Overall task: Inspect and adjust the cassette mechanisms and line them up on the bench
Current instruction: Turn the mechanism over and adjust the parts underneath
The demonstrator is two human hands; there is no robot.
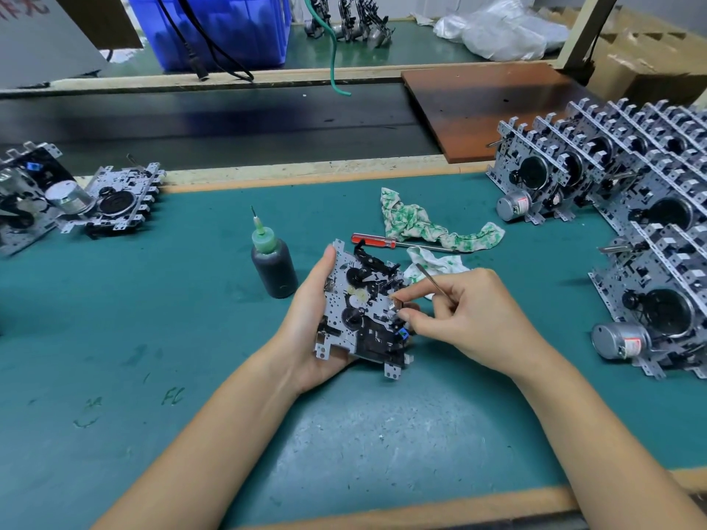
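Above the counter [191, 338], left hand [306, 330] grips a cassette mechanism [363, 311]; right hand [470, 319] fingers pinch tweezers [432, 279], adjusting it; lining up likely follows.

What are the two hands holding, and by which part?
The left hand grips the cassette mechanism by its left edge and underside. The right hand pinches thin tweezers along the shaft.

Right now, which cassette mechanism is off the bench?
The mechanism in the left hand, held above the mat while the right hand works on it. The others sit on the bench: rows at right, two at left.
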